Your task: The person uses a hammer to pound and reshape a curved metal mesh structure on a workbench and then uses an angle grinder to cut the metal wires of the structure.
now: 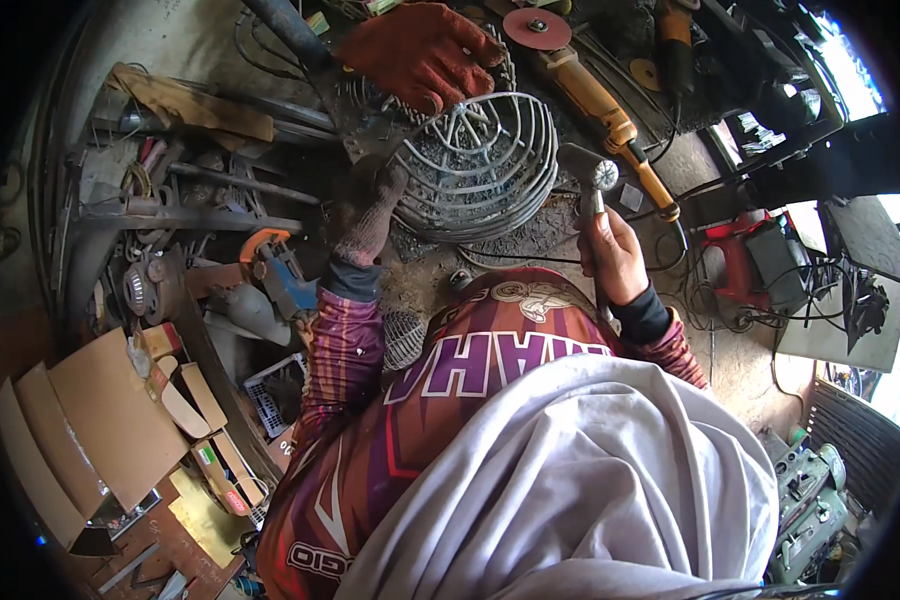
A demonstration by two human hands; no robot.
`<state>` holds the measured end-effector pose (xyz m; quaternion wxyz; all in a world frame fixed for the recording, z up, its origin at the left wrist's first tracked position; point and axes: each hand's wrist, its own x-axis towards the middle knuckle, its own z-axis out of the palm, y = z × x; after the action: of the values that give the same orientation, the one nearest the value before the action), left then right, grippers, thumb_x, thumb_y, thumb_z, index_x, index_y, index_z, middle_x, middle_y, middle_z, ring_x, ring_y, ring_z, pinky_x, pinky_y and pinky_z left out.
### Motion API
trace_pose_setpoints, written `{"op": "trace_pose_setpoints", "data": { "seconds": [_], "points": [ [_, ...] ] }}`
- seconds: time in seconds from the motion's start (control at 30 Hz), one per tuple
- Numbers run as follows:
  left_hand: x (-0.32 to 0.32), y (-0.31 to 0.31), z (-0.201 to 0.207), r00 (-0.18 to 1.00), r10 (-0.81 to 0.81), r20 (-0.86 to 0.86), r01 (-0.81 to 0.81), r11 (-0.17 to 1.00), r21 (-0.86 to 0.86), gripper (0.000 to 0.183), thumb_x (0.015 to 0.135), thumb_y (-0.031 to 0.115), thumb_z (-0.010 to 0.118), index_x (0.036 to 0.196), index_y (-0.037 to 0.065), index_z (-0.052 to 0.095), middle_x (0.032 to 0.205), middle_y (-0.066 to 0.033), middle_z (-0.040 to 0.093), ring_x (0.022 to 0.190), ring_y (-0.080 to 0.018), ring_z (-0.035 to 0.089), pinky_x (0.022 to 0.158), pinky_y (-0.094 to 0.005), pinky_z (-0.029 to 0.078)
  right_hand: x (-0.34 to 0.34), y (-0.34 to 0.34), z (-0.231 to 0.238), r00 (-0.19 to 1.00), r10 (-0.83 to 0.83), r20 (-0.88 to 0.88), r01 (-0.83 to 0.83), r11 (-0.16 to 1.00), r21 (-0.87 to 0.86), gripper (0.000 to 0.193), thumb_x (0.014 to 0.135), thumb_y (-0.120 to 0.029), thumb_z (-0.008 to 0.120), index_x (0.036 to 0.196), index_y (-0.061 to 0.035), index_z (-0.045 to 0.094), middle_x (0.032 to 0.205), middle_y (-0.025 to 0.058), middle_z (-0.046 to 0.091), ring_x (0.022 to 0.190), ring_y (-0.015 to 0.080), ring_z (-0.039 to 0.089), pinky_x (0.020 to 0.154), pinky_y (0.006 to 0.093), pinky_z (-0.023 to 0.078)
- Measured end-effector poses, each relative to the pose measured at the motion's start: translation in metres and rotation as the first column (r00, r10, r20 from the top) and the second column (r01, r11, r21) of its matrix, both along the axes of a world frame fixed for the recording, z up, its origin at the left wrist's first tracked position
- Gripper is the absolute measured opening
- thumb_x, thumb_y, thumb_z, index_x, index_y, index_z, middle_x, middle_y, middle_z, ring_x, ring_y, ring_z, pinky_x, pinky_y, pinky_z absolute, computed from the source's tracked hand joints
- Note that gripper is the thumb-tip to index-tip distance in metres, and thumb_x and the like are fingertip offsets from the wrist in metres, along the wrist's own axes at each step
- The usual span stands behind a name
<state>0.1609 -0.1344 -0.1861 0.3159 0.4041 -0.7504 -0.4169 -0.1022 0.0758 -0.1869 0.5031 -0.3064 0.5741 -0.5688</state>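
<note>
A round wire fan guard (480, 165) lies on the dirty workshop floor in front of me. My left hand (363, 212), in a dark worn glove, grips its left rim. My bare right hand (612, 255) is closed around the handle of a hammer (588, 168), whose metal head is raised just right of the guard. Another person's hand in a red-orange glove (420, 52) rests on the guard's far edge. My purple patterned sleeves and a grey cloth fill the lower middle of the view.
A yellow angle grinder (595, 100) with a red disc (537, 28) lies beyond the guard. A red welding machine (738, 262) with cables stands at the right. Scrap metal and tools (170, 200) pile up at the left, above cardboard boxes (100, 430). A green machine (810, 500) sits at the lower right.
</note>
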Motion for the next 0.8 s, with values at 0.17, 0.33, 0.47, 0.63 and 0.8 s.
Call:
{"op": "trace_pose_setpoints", "data": {
  "seconds": [0.17,0.33,0.47,0.63,0.8],
  "points": [
    [0.002,0.002,-0.012,0.996,0.077,0.034,-0.075,0.997,-0.035,0.038,0.098,0.032,0.052,0.121,0.002,0.057,0.116,-0.0196,0.06,0.106,-0.0315,0.058,0.092,-0.0414,0.044,0.004,0.0,0.009,0.998,0.004,-0.055,-0.003,1.0,0.008,0.044,0.101,-0.046,0.045,0.097,-0.0031,0.055,0.064,-0.0037,0.044,0.052,0.0051,0.039,0.047,0.022,0.031],
    [0.008,-0.007,-0.067,0.977,0.19,0.096,-0.162,0.955,-0.247,0.044,0.098,0.035,0.055,0.125,0.001,0.053,0.118,-0.02,0.059,0.108,-0.0314,0.057,0.092,-0.0421,0.044,0.0,0.012,0.007,0.997,0.008,-0.073,-0.009,1.0,-0.013,0.044,0.101,-0.046,0.045,0.095,-0.0033,0.055,0.064,-0.0032,0.044,0.053,0.0056,0.04,0.048,0.0226,0.032],
    [-0.008,0.008,-0.038,0.966,0.259,0.02,-0.188,0.751,-0.633,0.039,0.096,0.037,0.059,0.11,0.002,0.061,0.102,-0.0159,0.064,0.094,-0.0255,0.061,0.083,-0.0392,0.047,-0.01,0.025,0.001,0.996,-0.008,-0.085,0.004,0.999,-0.047,0.045,0.101,-0.046,0.044,0.095,-0.0027,0.055,0.064,-0.0032,0.045,0.053,0.0053,0.04,0.048,0.0226,0.032],
    [-0.038,0.053,0.08,0.993,0.019,-0.113,-0.041,0.979,-0.201,0.037,0.093,0.038,0.065,0.086,0.002,0.066,0.068,-0.0031,0.061,0.066,-0.0112,0.051,0.064,-0.0315,0.043,-0.021,0.049,-0.006,0.999,-0.033,-0.037,0.028,0.993,-0.117,0.048,0.101,-0.048,0.043,0.097,-0.0017,0.055,0.063,-0.0027,0.045,0.051,0.0053,0.04,0.047,0.0229,0.031],
    [-0.05,0.096,0.117,0.986,0.143,0.081,-0.116,0.955,-0.273,0.037,0.093,0.039,0.062,0.091,0.002,0.065,0.075,-0.0091,0.062,0.07,-0.017,0.054,0.067,-0.0342,0.043,-0.037,0.073,-0.003,0.995,-0.057,-0.079,0.039,0.975,-0.217,0.057,0.099,-0.053,0.041,0.102,0.0018,0.056,0.064,-0.0014,0.047,0.051,0.0058,0.041,0.047,0.0229,0.031]
  ]
}}
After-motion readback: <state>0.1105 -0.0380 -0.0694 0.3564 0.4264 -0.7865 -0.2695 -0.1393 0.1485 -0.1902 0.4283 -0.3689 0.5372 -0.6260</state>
